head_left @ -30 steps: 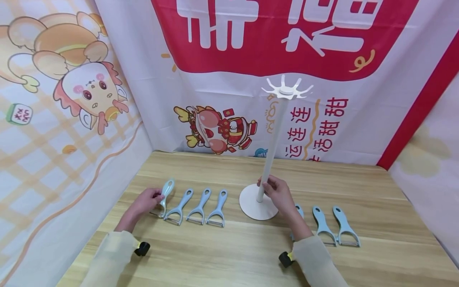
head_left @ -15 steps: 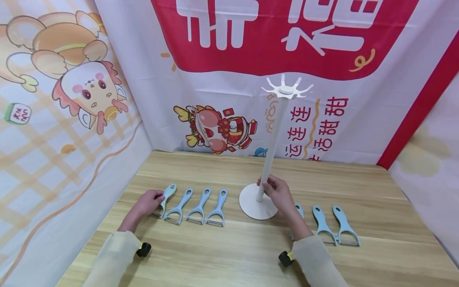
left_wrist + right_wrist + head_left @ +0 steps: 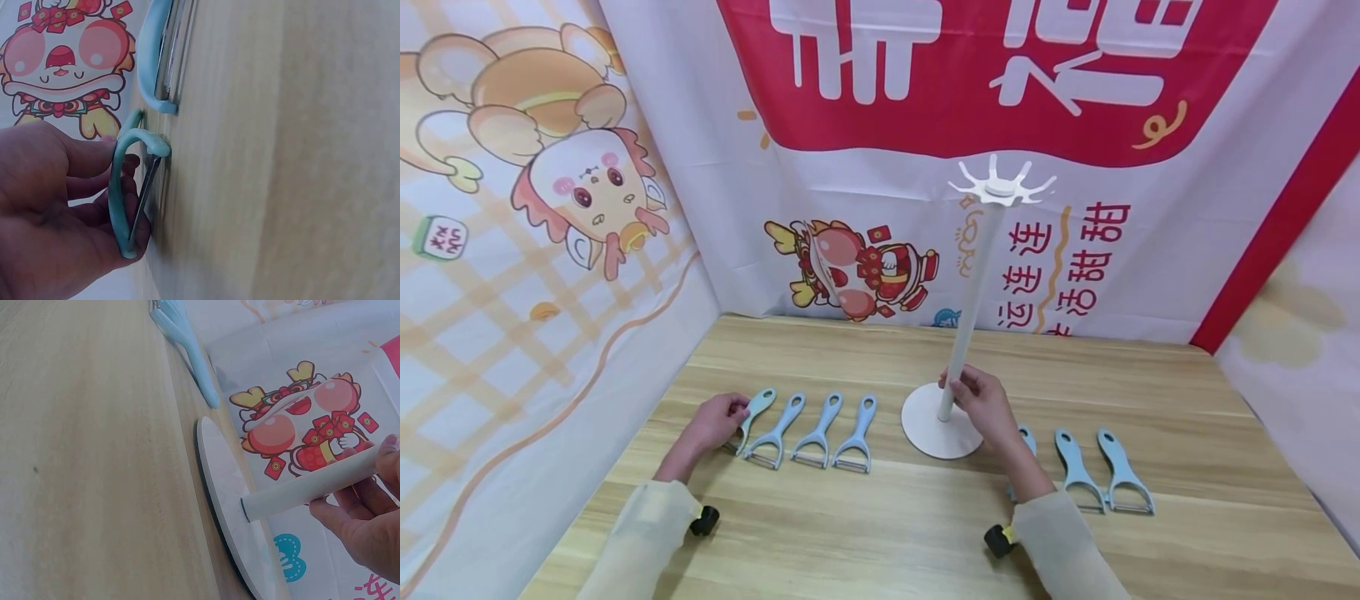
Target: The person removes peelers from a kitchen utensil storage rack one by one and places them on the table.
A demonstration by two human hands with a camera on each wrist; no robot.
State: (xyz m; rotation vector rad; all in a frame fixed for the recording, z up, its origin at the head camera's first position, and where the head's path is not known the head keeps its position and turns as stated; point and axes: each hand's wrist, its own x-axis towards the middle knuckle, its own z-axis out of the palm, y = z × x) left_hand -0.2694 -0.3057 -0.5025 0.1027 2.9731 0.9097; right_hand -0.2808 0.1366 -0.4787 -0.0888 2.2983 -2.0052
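At the left end of a row of peelers, my left hand (image 3: 718,419) pinches a pale green Y-shaped peeler (image 3: 761,403) between thumb and fingers. Its frame (image 3: 117,187) and blade show in the left wrist view, partly inside the hand and close to the tabletop. Three light blue peelers (image 3: 853,442) lie just to its right, handles pointing away. My right hand (image 3: 988,412) grips the white pole (image 3: 967,317) of a stand low down, above its round base (image 3: 228,494). A ring of upturned white hooks (image 3: 1000,192) tops the pole.
Right of the stand lie more peelers; one (image 3: 1027,442) is partly hidden behind the right forearm, with two others (image 3: 1116,467) beside it. A printed cloth (image 3: 850,183) hangs behind the wooden table (image 3: 850,542), and another (image 3: 550,275) borders its left side.
My left hand has shifted slightly right, and the peeler in it has tipped from raised to lower, its handle end going down and right. The right hand and stand stay still.
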